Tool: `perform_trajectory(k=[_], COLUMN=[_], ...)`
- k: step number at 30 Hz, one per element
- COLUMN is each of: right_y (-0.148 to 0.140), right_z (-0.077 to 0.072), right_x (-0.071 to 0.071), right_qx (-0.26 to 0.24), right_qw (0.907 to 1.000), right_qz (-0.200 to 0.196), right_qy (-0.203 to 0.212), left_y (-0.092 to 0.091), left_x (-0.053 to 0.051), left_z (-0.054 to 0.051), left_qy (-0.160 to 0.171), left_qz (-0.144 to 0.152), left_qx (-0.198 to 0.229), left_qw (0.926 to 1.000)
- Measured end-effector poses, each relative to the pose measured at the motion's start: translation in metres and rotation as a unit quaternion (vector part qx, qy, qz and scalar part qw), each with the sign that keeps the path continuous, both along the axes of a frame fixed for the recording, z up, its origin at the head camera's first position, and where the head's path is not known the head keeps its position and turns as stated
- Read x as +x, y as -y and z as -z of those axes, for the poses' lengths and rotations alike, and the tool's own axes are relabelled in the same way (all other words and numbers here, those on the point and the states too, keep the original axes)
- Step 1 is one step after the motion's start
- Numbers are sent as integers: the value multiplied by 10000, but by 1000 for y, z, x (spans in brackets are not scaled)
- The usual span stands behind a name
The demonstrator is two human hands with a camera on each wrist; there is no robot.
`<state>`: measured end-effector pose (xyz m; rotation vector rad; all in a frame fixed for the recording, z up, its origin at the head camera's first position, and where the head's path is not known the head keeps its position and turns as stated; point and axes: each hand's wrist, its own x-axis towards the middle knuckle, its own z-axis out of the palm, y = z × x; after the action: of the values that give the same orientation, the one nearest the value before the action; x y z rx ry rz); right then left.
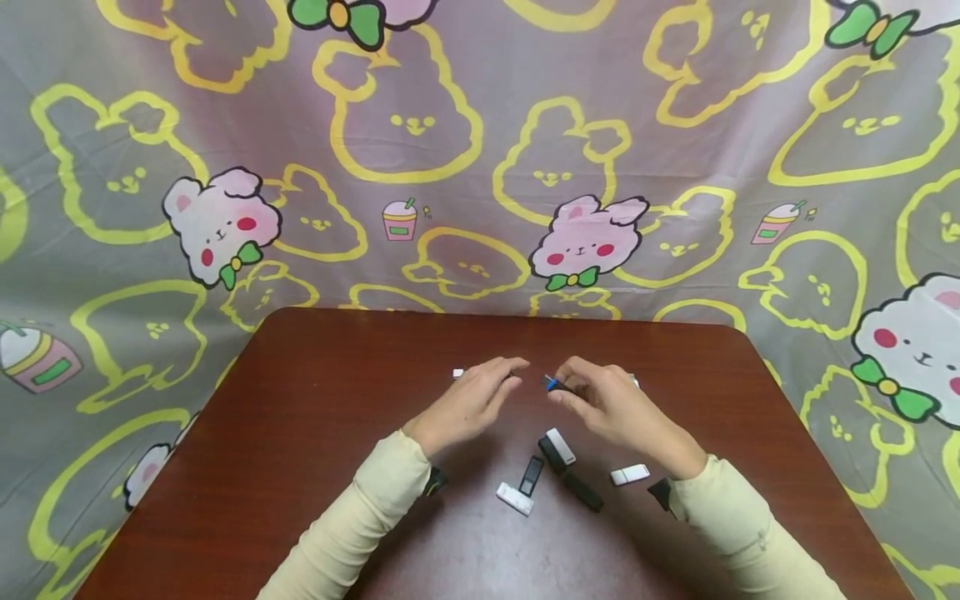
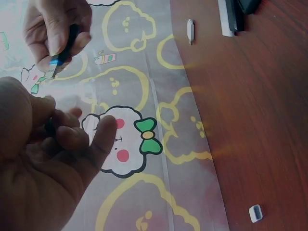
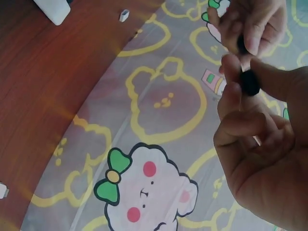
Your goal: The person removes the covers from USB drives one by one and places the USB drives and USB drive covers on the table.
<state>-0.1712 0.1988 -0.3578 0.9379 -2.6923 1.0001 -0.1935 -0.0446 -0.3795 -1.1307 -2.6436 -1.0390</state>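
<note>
My right hand (image 1: pixel 611 400) pinches a black USB stick (image 2: pixel 72 41) between thumb and fingers. Its bare plug, blue inside, points toward my left hand (image 1: pixel 472 398). Thumb and fingers of that left hand pinch a small black piece, seemingly the stick's cap (image 3: pixel 242 44); in the head view the fingers hide it. Both hands are raised above the table's far half, a short gap apart. A small white cap (image 2: pixel 256 213) lies on the table beyond the left hand. Behind the right hand, a white USB stick (image 2: pixel 190 32) is mostly hidden in the head view.
Nearer on the brown table (image 1: pixel 322 433) lie several USB sticks: a white one (image 1: pixel 515 498) touching a black one (image 1: pixel 532 476), a white one (image 1: pixel 561 446) against dark ones (image 1: pixel 582 492), and another white one (image 1: pixel 630 475). A patterned curtain (image 1: pixel 465 150) hangs behind the table.
</note>
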Motion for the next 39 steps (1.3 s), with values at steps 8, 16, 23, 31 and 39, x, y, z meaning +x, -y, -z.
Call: perform_trajectory(k=[8, 16, 23, 31, 39], right_y=[-14, -37, -52, -68, -77], right_z=[-3, 3, 14, 25, 32], right_x=[-14, -33, -50, -62, -66], right_qx=[-327, -471, -226, -43, -60], right_qw=[9962, 9823, 9753, 9641, 9487], right_qz=[717, 1813, 2194, 2581, 2931], right_qy=[-364, -64, 128, 629, 1183], left_y=[1, 7, 10, 12, 12], left_x=[3, 6, 8, 9, 7], left_z=[4, 11, 17, 18, 18], left_qy=[138, 256, 246, 373, 125], left_qz=[-320, -252, -356, -477, -420], left_qx=[-371, -488, -553, -724, -554], left_qw=[9987, 9982, 9975, 9955, 9975])
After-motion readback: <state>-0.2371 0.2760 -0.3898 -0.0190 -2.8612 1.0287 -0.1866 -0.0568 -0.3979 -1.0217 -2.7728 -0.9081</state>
